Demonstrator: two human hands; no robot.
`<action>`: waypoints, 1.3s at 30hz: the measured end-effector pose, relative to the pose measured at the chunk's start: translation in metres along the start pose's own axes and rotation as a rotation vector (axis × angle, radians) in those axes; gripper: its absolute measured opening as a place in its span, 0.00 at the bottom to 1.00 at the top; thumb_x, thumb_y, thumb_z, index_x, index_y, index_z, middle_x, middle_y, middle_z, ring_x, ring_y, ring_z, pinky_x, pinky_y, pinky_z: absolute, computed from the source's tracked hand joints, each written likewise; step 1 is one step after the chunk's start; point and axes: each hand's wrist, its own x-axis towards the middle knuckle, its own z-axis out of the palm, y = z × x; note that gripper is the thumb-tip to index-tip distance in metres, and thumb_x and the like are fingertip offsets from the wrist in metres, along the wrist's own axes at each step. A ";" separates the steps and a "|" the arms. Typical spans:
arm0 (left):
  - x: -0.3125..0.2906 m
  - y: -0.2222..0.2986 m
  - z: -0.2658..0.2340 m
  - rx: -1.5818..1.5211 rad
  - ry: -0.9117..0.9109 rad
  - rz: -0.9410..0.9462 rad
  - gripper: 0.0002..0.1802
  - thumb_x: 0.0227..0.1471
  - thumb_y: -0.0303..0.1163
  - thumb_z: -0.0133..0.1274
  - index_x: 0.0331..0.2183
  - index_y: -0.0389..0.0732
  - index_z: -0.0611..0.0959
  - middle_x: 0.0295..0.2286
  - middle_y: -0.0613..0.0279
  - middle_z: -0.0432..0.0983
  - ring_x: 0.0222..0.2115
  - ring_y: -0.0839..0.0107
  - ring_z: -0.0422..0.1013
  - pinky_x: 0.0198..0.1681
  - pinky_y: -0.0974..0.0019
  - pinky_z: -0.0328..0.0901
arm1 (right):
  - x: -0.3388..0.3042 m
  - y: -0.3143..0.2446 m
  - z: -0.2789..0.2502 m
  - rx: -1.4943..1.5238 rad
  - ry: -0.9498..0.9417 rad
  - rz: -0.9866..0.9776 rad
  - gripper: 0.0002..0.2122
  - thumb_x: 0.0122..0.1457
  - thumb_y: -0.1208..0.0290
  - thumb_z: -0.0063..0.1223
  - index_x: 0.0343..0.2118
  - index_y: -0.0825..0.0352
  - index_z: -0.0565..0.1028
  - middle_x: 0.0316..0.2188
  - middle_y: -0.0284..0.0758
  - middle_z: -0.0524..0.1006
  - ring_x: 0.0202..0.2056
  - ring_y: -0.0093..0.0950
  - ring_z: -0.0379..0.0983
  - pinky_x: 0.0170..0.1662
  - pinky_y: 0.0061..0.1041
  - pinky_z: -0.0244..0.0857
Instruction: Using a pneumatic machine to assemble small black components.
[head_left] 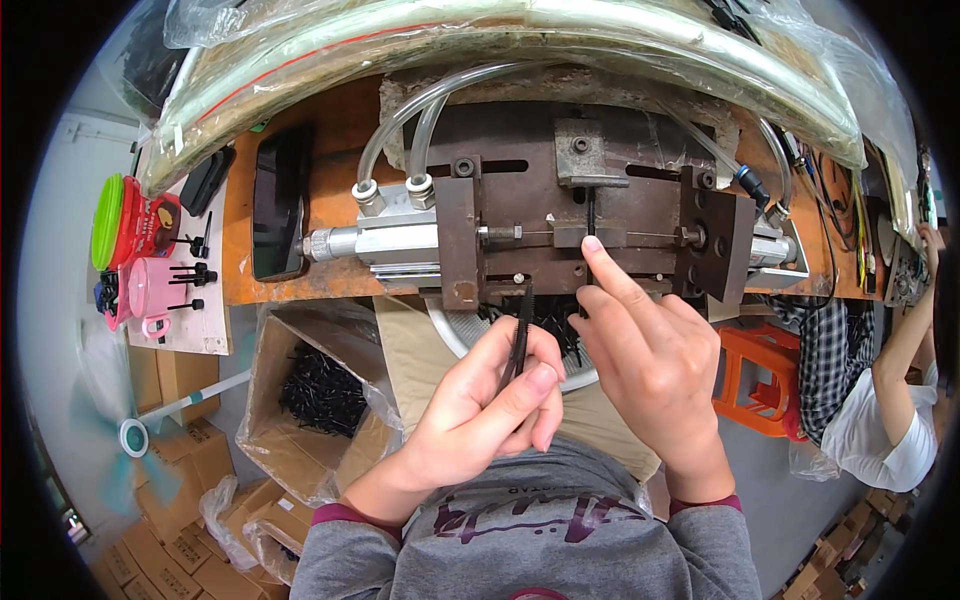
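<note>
My left hand (480, 410) is closed around a few thin black ribbed strips (522, 325), which point up from between thumb and fingers. My right hand (650, 360) stretches its index finger onto a thin black rod (591, 212) in the middle of a dark metal fixture (520, 200). Its other fingers curl around what looks like the rod's near end; the thumb is hidden. The rod lies under a small steel block (580, 150) and across a narrow metal bar (565, 236). Air cylinders (400, 240) flank the fixture, their shafts pointing inward.
A phone (280, 205) lies on the wooden bench, left of the fixture. Farther left stand a pink cup (152, 290) and black knobbed parts. Below, a carton (265, 400) holds many black pieces. An orange stool (750, 380) and another person's arm (900, 350) are at the right.
</note>
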 end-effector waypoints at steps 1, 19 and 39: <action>0.000 0.000 0.000 -0.018 -0.010 0.002 0.16 0.67 0.38 0.35 0.45 0.35 0.70 0.19 0.60 0.72 0.11 0.85 0.54 0.15 0.81 0.49 | -0.001 0.004 0.000 0.085 0.027 0.010 0.08 0.46 0.78 0.61 0.31 0.70 0.77 0.42 0.41 0.80 0.17 0.20 0.68 0.22 0.18 0.61; -0.007 -0.006 0.006 0.080 0.059 0.046 0.25 0.53 0.26 0.57 0.51 0.31 0.71 0.35 0.57 0.77 0.16 0.92 0.55 0.20 0.84 0.51 | -0.005 0.002 -0.004 1.453 0.021 0.674 0.05 0.60 0.79 0.54 0.36 0.72 0.80 0.26 0.34 0.80 0.18 0.11 0.66 0.19 0.10 0.57; -0.003 -0.016 0.000 0.859 0.125 0.827 0.15 0.37 0.27 0.70 0.32 0.38 0.86 0.31 0.57 0.83 0.27 0.68 0.80 0.27 0.72 0.74 | -0.007 -0.013 -0.004 1.520 0.167 0.737 0.07 0.63 0.75 0.49 0.32 0.73 0.75 0.25 0.39 0.78 0.16 0.14 0.64 0.19 0.12 0.56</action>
